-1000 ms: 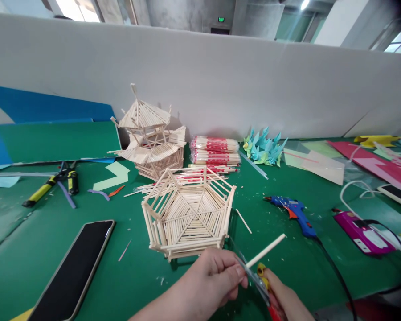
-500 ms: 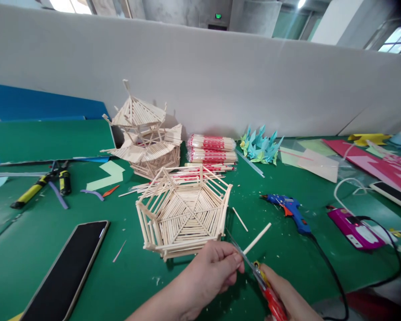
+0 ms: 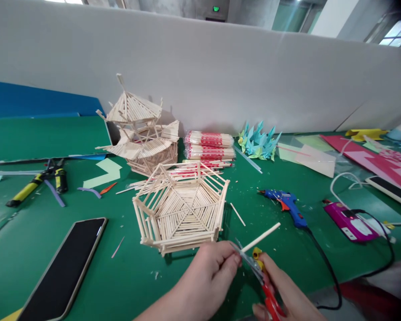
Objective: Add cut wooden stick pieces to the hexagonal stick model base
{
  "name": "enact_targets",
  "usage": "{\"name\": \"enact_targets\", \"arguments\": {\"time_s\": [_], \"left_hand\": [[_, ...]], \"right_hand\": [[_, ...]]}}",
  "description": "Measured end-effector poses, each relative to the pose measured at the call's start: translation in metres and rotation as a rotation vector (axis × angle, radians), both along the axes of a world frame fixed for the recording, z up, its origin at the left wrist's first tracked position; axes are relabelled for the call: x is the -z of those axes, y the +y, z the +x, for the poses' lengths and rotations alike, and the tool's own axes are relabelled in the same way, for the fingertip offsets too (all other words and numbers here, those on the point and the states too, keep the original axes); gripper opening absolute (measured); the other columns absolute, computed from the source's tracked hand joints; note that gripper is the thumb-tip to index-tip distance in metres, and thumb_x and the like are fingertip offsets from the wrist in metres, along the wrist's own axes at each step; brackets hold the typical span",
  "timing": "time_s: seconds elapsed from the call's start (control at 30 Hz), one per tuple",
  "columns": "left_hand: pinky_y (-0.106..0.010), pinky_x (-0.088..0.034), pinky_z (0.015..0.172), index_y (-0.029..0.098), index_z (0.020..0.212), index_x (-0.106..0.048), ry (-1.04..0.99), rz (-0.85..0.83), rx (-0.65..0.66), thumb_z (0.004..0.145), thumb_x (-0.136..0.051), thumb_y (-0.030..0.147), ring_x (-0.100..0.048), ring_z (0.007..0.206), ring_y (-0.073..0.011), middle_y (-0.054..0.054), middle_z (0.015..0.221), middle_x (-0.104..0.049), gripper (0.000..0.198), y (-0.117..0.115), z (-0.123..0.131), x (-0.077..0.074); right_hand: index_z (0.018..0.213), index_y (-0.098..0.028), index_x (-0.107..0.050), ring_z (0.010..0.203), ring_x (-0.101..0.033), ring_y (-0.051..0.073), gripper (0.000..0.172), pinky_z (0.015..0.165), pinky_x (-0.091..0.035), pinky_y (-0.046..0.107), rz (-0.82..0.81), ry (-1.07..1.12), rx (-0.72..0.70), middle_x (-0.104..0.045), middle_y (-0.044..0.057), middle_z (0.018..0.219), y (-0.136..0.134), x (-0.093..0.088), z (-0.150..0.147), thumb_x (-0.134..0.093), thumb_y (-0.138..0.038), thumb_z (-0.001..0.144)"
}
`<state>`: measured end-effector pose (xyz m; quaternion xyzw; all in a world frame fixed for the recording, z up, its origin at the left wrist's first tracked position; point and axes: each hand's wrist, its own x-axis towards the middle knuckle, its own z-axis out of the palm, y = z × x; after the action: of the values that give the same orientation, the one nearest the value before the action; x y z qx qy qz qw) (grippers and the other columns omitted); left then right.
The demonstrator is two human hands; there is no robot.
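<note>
My left hand (image 3: 215, 269) pinches the near end of a pale wooden stick (image 3: 261, 237), which points up and to the right. In my right hand (image 3: 284, 285) is a pair of scissors (image 3: 269, 292) with red handles and a yellow piece near the pivot. Its blades are parted and lie at the stick, right by my left fingertips. Just beyond my left hand sits a many-sided basket-like frame of wooden sticks (image 3: 183, 209), its floor laid in wedge-shaped sections. A short thin stick (image 3: 238, 214) lies to its right.
Behind stand a tiered stick pavilion (image 3: 137, 138), packs of sticks (image 3: 210, 145) and a blue paper ornament (image 3: 259, 140). To the right are a glue gun (image 3: 285, 205) with its cord and a magenta device (image 3: 350, 221). A phone (image 3: 63, 267) and yellow-handled pliers (image 3: 36, 185) lie left.
The scissors' blades have parted and come around the stick by my left fingers. The stick has tilted lower, its far end swinging right. The view has shifted slightly.
</note>
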<state>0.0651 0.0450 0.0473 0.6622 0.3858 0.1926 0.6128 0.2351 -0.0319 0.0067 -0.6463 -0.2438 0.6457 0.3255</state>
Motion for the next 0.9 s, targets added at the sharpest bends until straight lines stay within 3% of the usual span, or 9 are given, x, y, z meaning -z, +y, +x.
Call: {"name": "enact_targets", "arguments": {"time_s": [0.07, 0.17, 0.3, 0.4, 0.6, 0.77, 0.9], "left_hand": [[-0.022, -0.022, 0.045, 0.015, 0.066, -0.054, -0.106, -0.262, -0.005, 0.08, -0.046, 0.036, -0.03, 0.047, -0.0082, 0.005, 0.051, -0.039, 0.026, 0.003, -0.003, -0.001], [-0.023, -0.011, 0.041, 0.015, 0.062, -0.054, -0.237, -0.547, -0.004, 0.072, -0.055, 0.042, -0.02, 0.038, -0.0053, 0.009, 0.041, -0.034, 0.029, 0.004, -0.006, 0.0], [-0.023, -0.01, 0.04, 0.014, 0.059, -0.054, -0.287, -0.643, -0.021, 0.069, -0.059, 0.042, -0.019, 0.035, -0.004, 0.01, 0.036, -0.033, 0.029, 0.002, -0.003, 0.003], [-0.023, -0.01, 0.04, 0.014, 0.06, -0.054, -0.252, -0.614, -0.068, 0.07, -0.057, 0.043, -0.019, 0.035, -0.0038, 0.01, 0.037, -0.034, 0.031, 0.002, 0.002, 0.005], [-0.023, -0.011, 0.041, 0.015, 0.063, -0.052, -0.217, -0.527, -0.114, 0.074, -0.053, 0.043, -0.02, 0.038, -0.0049, 0.01, 0.041, -0.033, 0.03, 0.002, 0.008, 0.009], [-0.023, -0.014, 0.043, 0.015, 0.065, -0.054, -0.084, -0.341, -0.162, 0.079, -0.048, 0.04, -0.024, 0.044, -0.007, 0.008, 0.048, -0.033, 0.029, -0.001, 0.004, 0.011], [-0.023, -0.023, 0.047, 0.015, 0.066, -0.054, 0.019, -0.11, -0.121, 0.085, -0.041, 0.036, -0.03, 0.05, -0.0094, 0.006, 0.052, -0.033, 0.031, -0.009, -0.002, 0.009]], "right_hand": [[0.067, -0.023, -0.05, 0.044, -0.044, 0.009, 0.034, 0.047, -0.043, 0.022, -0.079, 0.056, 0.031, -0.045, -0.005, 0.056, 0.001, 0.0, -0.003, -0.061, -0.055, 0.061], [0.062, -0.022, -0.045, 0.038, -0.041, 0.008, 0.042, 0.044, -0.041, 0.021, -0.139, 0.106, 0.062, -0.038, -0.007, 0.047, 0.005, 0.004, -0.01, -0.041, -0.063, 0.073], [0.069, -0.021, -0.052, 0.047, -0.053, 0.013, 0.045, 0.053, -0.046, 0.023, -0.041, 0.019, -0.015, -0.049, -0.003, 0.046, 0.006, 0.012, -0.012, -0.035, -0.062, 0.078], [0.075, -0.019, -0.056, 0.052, -0.058, 0.015, 0.044, 0.056, -0.047, 0.025, -0.003, -0.007, -0.068, -0.056, 0.0, 0.051, 0.003, 0.02, -0.008, -0.038, -0.06, 0.076], [0.086, -0.02, -0.057, 0.054, -0.052, 0.014, 0.043, 0.051, -0.043, 0.022, 0.228, -0.127, -0.229, -0.055, -0.002, 0.059, 0.001, 0.039, 0.01, -0.07, -0.041, 0.051], [0.076, -0.019, -0.054, 0.05, -0.04, 0.008, 0.029, 0.048, -0.038, 0.02, 0.359, -0.217, -0.182, -0.043, -0.005, 0.059, 0.002, 0.043, 0.025, -0.065, -0.041, 0.06], [0.087, -0.02, -0.05, 0.061, -0.052, 0.013, 0.031, 0.063, -0.046, 0.025, 0.296, -0.277, -0.059, -0.051, -0.001, 0.075, 0.009, 0.03, 0.036, -0.058, -0.044, 0.069]]}}
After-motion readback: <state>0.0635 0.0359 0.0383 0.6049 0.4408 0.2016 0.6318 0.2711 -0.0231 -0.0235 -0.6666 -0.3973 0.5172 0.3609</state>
